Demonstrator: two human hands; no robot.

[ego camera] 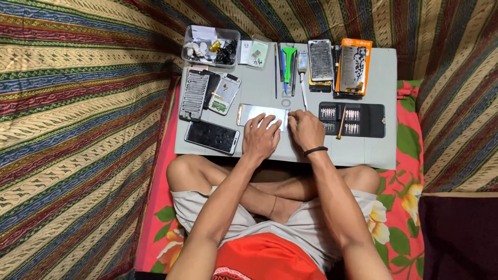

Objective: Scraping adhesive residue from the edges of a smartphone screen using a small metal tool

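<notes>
Grey flat work mat [363,150] carries a gold-edged phone with a pale, reflective face [257,112], lying just in front of the person. The left hand [261,136] lies flat on it, fingers spread, pinning it down. The right hand [306,129] pinches narrowly at the phone's right end; whether it holds a tool I cannot tell. Done well, this probably wants steady downward pressure and a slow, shallow lift at the edge, clear of the black screwdriver bit case [363,120].

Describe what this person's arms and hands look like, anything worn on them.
Both arms are bare, with no sleeves showing. The right hand has a thin black band around the wrist. The left hand wears nothing: no gloves, rings or watch visible.
</notes>
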